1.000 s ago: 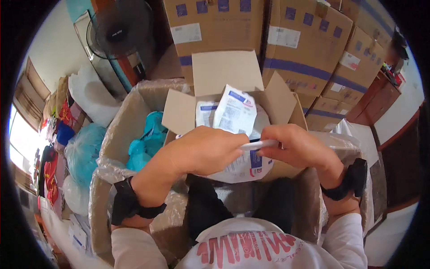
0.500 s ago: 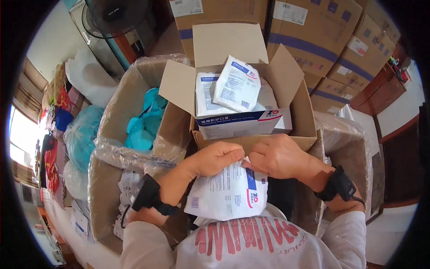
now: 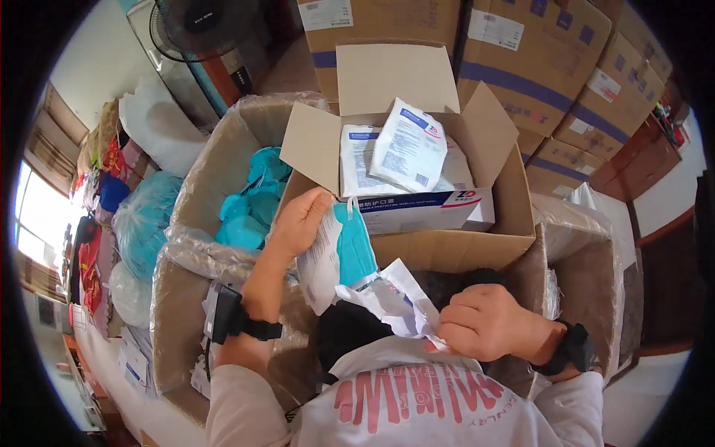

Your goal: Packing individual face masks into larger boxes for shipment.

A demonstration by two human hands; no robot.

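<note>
Between my hands a white printed pouch (image 3: 318, 270) is torn open. Teal face masks (image 3: 353, 242) with a white ear loop show in its opening. My left hand (image 3: 304, 220) is closed on the pouch's upper left edge, its thumb pressed on top. Lower and to the right, my right hand (image 3: 480, 322) is a fist around the crumpled end of the peeled pouch flap (image 3: 402, 298). Just beyond my hands, sealed white pouches (image 3: 410, 145) lie in a white and blue carton (image 3: 417, 212), inside an open cardboard box (image 3: 447, 249).
At the left, a plastic-lined box (image 3: 195, 195) holds loose teal masks (image 3: 257, 197). A nearer lined box (image 3: 179, 328) contains white scraps. Another lined box (image 3: 585, 261) stands at the right. Tall cardboard boxes (image 3: 529, 63) are stacked behind, beside a black fan (image 3: 195, 26).
The pouch was closed, with both hands together at its top edge. Now it is ripped open and the teal masks show. My hands have moved apart, the left one up, the right one down.
</note>
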